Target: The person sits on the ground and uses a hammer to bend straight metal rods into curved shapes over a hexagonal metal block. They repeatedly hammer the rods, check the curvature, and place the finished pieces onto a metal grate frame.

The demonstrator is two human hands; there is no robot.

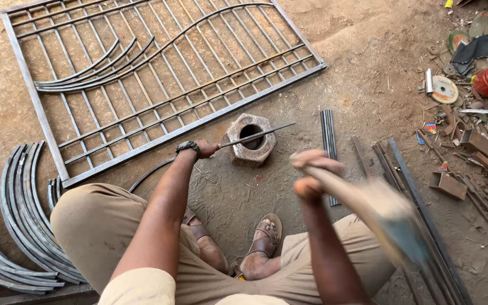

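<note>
Dirt floor: left hand (205, 149) grips a thin, stiff rod (258, 134) across a heavy nut (250, 139); right hand (312, 169) clasps a blurred hammer (391, 217) by its handle.

A thin steel rod (255, 135) is gripped by the left hand (205, 148) and laid across the large hexagonal nut (250, 139) on the dirt ground (368, 68). A blurred hammer (385, 217) is clasped in the right hand (312, 172). A welded metal grille (159, 73) is seen beyond, curved strips (12, 226) at the left.
</note>
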